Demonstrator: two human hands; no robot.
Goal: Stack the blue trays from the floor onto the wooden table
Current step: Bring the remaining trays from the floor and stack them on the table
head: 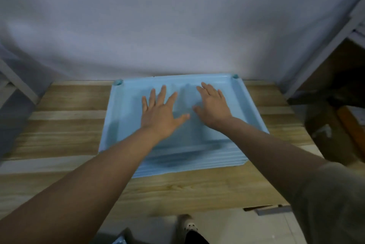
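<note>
There is just one camera, worn on the person's head. It looks forward and down, from close above the desk point(65, 125). Both arms reach out from the bottom corners, and a white wall point(177, 22) fills the top.

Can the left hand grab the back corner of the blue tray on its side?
Probably yes. The left hand lies flat and open on the top blue tray, and nothing stands between it and the far left corner.
</note>
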